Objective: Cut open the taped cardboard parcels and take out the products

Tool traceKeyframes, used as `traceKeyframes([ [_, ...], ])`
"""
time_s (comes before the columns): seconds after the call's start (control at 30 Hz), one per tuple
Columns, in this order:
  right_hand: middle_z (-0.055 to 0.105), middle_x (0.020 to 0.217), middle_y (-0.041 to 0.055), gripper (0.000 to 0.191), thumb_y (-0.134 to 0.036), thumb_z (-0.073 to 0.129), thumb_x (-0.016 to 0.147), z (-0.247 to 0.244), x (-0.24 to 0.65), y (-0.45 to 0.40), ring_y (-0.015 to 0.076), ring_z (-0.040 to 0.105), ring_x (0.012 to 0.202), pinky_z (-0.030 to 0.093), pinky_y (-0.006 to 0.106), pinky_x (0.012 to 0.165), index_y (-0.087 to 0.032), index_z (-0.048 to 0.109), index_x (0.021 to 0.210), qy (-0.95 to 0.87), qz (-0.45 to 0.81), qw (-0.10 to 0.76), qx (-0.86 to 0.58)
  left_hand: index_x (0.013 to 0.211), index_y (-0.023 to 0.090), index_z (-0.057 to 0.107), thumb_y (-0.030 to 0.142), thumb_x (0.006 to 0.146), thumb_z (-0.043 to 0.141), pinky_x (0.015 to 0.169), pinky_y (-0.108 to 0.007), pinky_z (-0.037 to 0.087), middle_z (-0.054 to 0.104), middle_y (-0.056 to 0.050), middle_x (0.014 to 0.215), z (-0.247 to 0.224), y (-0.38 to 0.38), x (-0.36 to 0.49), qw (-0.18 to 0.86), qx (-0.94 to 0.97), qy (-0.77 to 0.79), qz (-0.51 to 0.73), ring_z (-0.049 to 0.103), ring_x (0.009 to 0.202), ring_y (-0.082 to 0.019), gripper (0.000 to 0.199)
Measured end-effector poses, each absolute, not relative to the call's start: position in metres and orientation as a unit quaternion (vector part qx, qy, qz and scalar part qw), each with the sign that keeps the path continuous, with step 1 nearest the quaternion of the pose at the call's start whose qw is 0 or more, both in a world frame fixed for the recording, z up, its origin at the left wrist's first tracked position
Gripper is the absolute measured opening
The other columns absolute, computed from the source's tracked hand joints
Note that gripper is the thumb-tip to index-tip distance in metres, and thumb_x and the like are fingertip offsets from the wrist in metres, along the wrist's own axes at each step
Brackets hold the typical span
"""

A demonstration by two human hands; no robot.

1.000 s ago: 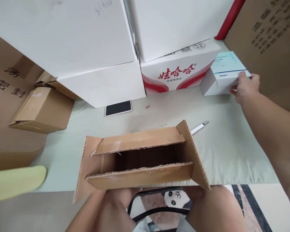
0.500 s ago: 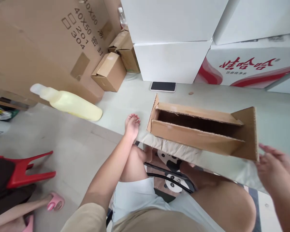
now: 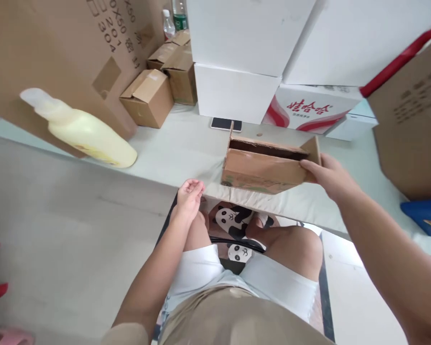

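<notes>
A narrow cardboard box (image 3: 260,167) with its top flaps raised stands near the front edge of the table. My right hand (image 3: 323,175) is closed on its right end, thumb on the near side and the other fingers behind the board. The dark slot between the flaps shows, but what lies inside is hidden. My left hand (image 3: 190,194) is just off the front edge, left of the box and apart from it. Its fingers are curled with the thumb against them, and nothing shows in them.
A smartphone (image 3: 226,124) lies behind the box. White cartons (image 3: 233,93) are stacked at the back. Small brown boxes (image 3: 149,98) and a pale yellow bottle (image 3: 93,136) stand to the left. On the right are a large brown carton (image 3: 413,124) and a blue object (image 3: 425,215).
My right hand has taken hold of the box's right end, and the box has tipped so more of its near side shows. My left hand stays curled beside it. The view has shifted right.
</notes>
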State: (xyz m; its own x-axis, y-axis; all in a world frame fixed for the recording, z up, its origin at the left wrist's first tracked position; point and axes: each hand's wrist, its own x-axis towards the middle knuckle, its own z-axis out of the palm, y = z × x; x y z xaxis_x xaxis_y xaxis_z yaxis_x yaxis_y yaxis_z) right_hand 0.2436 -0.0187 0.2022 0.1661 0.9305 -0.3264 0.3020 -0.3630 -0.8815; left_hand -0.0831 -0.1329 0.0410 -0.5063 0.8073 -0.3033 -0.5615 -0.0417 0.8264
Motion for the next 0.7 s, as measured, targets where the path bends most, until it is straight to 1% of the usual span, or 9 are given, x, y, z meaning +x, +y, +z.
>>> traceKeyframes([
  [0.1, 0.076, 0.097, 0.0075, 0.013, -0.006, 0.068, 0.088, 0.206, 0.241, 0.002, 0.014, 0.07, 0.074, 0.06, 0.017, 0.049, -0.016, 0.073, 0.094, -0.409, 0.489, 0.321, -0.7, 0.081, 0.019, 0.062, 0.04, 0.052, 0.102, 0.066, -0.022, 0.053, 0.068, 0.002, 0.072, 0.033, -0.147, -0.086, 0.482, 0.146, 0.528, 0.684, 0.063, 0.064, -0.009, 0.053],
  [0.17, 0.077, 0.088, 0.0095, 0.013, -0.003, 0.065, 0.089, 0.204, 0.248, 0.003, 0.0153, 0.072, 0.066, 0.063, 0.022, 0.052, -0.013, 0.071, 0.092, -0.372, 0.522, 0.314, -0.7, 0.083, 0.019, 0.064, 0.047, 0.06, 0.099, 0.059, -0.021, 0.047, 0.064, 0.003, 0.063, 0.028, -0.155, -0.09, 0.48, 0.169, 0.547, 0.664, 0.058, 0.058, -0.009, 0.05],
  [0.23, 0.077, 0.084, 0.0108, 0.012, -0.003, 0.063, 0.091, 0.2, 0.256, -0.006, 0.0169, 0.074, 0.065, 0.066, 0.025, 0.056, -0.012, 0.071, 0.092, -0.344, 0.554, 0.316, -0.689, 0.085, 0.02, 0.064, 0.052, 0.069, 0.092, 0.055, -0.022, 0.042, 0.055, 0.006, 0.054, 0.024, -0.159, -0.093, 0.478, 0.196, 0.558, 0.649, 0.051, 0.053, -0.009, 0.045],
  [0.3, 0.077, 0.085, 0.0101, 0.013, -0.005, 0.061, 0.093, 0.195, 0.262, -0.021, 0.0162, 0.076, 0.068, 0.068, 0.024, 0.061, -0.013, 0.071, 0.093, -0.334, 0.569, 0.333, -0.674, 0.082, 0.02, 0.064, 0.052, 0.074, 0.087, 0.055, -0.023, 0.039, 0.049, 0.007, 0.049, 0.021, -0.157, -0.093, 0.477, 0.223, 0.567, 0.634, 0.048, 0.051, -0.01, 0.04],
  [0.37, 0.078, 0.088, 0.0084, 0.012, -0.007, 0.062, 0.093, 0.189, 0.271, -0.039, 0.0143, 0.076, 0.071, 0.067, 0.02, 0.062, -0.014, 0.071, 0.092, -0.323, 0.571, 0.365, -0.661, 0.078, 0.02, 0.065, 0.048, 0.076, 0.084, 0.055, -0.024, 0.038, 0.05, 0.005, 0.05, 0.019, -0.153, -0.092, 0.476, 0.247, 0.576, 0.616, 0.049, 0.052, -0.011, 0.034],
  [0.43, 0.077, 0.092, 0.007, 0.009, -0.009, 0.064, 0.091, 0.186, 0.286, -0.056, 0.0136, 0.075, 0.074, 0.067, 0.018, 0.062, -0.016, 0.07, 0.089, -0.3, 0.556, 0.419, -0.652, 0.075, 0.02, 0.065, 0.045, 0.076, 0.081, 0.056, -0.025, 0.038, 0.052, 0.003, 0.051, 0.018, -0.148, -0.09, 0.474, 0.265, 0.585, 0.602, 0.05, 0.054, -0.012, 0.03],
  [0.53, 0.077, 0.099, 0.0044, 0.011, -0.013, 0.065, 0.086, 0.188, 0.324, -0.077, 0.0131, 0.075, 0.078, 0.067, 0.016, 0.063, -0.021, 0.071, 0.088, -0.231, 0.485, 0.528, -0.658, 0.072, 0.021, 0.064, 0.045, 0.076, 0.077, 0.058, -0.027, 0.04, 0.051, 0.002, 0.053, 0.016, -0.145, -0.09, 0.469, 0.284, 0.591, 0.591, 0.05, 0.056, -0.014, 0.028],
  [0.6, 0.077, 0.107, 0.0038, 0.015, -0.015, 0.063, 0.083, 0.194, 0.355, -0.087, 0.0143, 0.077, 0.087, 0.064, 0.013, 0.062, -0.026, 0.072, 0.088, -0.182, 0.431, 0.573, -0.673, 0.07, 0.021, 0.064, 0.045, 0.076, 0.076, 0.06, -0.028, 0.041, 0.052, 0.001, 0.054, 0.015, -0.145, -0.091, 0.469, 0.296, 0.592, 0.585, 0.051, 0.057, -0.014, 0.028],
  [0.7, 0.076, 0.118, 0.0046, 0.019, -0.017, 0.058, 0.077, 0.199, 0.395, -0.092, 0.0198, 0.077, 0.111, 0.06, 0.013, 0.058, -0.031, 0.071, 0.083, -0.15, 0.377, 0.595, -0.694, 0.07, 0.022, 0.065, 0.045, 0.077, 0.075, 0.061, -0.029, 0.042, 0.055, 0.0, 0.056, 0.013, -0.142, -0.089, 0.475, 0.316, 0.59, 0.571, 0.052, 0.058, -0.016, 0.026],
])
